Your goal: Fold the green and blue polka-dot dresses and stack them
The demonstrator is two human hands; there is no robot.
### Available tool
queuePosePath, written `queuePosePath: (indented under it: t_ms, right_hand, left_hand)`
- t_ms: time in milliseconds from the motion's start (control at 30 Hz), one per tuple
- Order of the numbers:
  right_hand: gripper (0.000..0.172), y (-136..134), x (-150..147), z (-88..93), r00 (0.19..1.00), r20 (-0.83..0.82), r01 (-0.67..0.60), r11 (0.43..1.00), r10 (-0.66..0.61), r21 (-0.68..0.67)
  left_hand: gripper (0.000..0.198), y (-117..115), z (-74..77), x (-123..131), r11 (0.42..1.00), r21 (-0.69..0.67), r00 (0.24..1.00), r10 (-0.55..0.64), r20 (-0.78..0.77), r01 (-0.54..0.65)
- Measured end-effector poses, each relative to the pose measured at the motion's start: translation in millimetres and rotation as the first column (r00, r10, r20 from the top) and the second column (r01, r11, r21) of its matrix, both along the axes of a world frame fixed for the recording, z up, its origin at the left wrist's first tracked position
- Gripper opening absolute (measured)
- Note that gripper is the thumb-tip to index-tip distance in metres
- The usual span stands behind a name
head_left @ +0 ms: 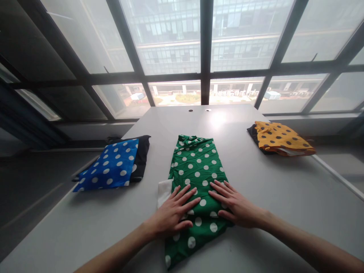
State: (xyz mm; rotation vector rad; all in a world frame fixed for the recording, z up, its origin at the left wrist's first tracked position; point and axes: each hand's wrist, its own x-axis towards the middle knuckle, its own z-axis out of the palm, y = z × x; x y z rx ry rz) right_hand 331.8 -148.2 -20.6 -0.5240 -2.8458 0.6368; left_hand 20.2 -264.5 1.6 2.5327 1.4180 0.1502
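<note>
A green cloth with white polka dots (197, 163) lies folded lengthwise on the white table in front of me. Its far end is bunched into small creases, and the near end slants to a corner at the lower left. On its left side my left hand (178, 210) rests flat, fingers spread. My right hand (237, 204) lies palm down on the right edge, its fingers also stretched out. A plain white piece of fabric (164, 192) sticks out from the cloth's left side, beside my left hand. Neither hand grips anything.
At the table's left edge lies a folded blue cloth with white dots (109, 165) over black fabric (141, 159). A folded yellow cloth with dark dots (281, 137) sits at the right edge. Two round holes pierce the white table (241, 167) near its far end, by the windows.
</note>
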Motion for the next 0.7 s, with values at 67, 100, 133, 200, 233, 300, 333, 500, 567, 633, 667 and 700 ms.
queuePosePath:
  t_ms: [67,100,133,200,233,300,333,500,567,633,667,700]
  right_hand:
    - [0.078,-5,10,-3.2,0.999,0.028,-0.027,1.0,0.027,-0.01]
    - [0.08,-6,12,-2.9,0.999,0.031,-0.035,0.999,0.035,-0.011]
    - [0.083,-7,14,-1.4,0.998,0.03,-0.047,0.999,0.047,-0.012]
    - [0.089,-9,18,4.3,0.994,0.035,-0.1,0.995,0.101,-0.017]
    - [0.094,-11,20,7.7,0.99,0.044,-0.133,0.991,0.134,-0.02]
    - [0.104,-17,24,13.2,0.981,0.067,-0.181,0.983,0.182,-0.015]
    - [0.104,-20,25,14.9,0.978,0.076,-0.193,0.981,0.193,-0.004]
    - [0.078,-33,26,14.1,0.981,0.086,-0.183,0.975,0.173,0.126]
    - [0.074,-35,24,12.1,0.983,0.085,-0.174,0.969,0.161,0.174]
    - [0.074,-34,22,10.1,0.983,0.087,-0.175,0.959,0.159,0.224]
    - [0.074,-34,22,9.2,0.984,0.085,-0.171,0.953,0.154,0.249]
    - [0.074,-33,21,8.2,0.987,0.079,-0.159,0.949,0.143,0.272]
  left_hand:
    - [0.08,-8,-2.2,-3,1.0,-0.018,1.0,-0.025,0.006,0.025]
    - [0.08,-10,0.1,-4,0.999,-0.028,0.999,-0.034,0.013,0.034]
    - [0.08,-13,4.2,-4,0.998,-0.041,0.999,-0.043,0.022,0.044]
    - [0.085,-22,15.4,-4,0.995,-0.08,0.998,-0.06,0.033,0.062]
    - [0.089,-28,20.8,-4,0.992,-0.106,0.997,-0.069,0.031,0.072]
    - [0.096,-43,28.3,-3,0.984,-0.154,0.996,-0.088,0.017,0.09]
    - [0.099,-51,30.0,-3,0.981,-0.17,0.996,-0.093,0.007,0.093]
    - [0.09,-73,23.7,4,0.992,-0.116,0.997,-0.059,-0.039,0.054]
    - [0.081,-73,17.1,7,0.996,-0.072,0.996,-0.061,-0.058,0.057]
    - [0.071,-70,8.3,9,0.998,-0.009,0.995,-0.063,-0.076,0.063]
    - [0.067,-67,3.1,9,0.997,0.035,0.995,-0.061,-0.078,0.063]
    - [0.063,-65,-2.5,7,0.994,0.088,0.996,-0.06,-0.069,0.066]
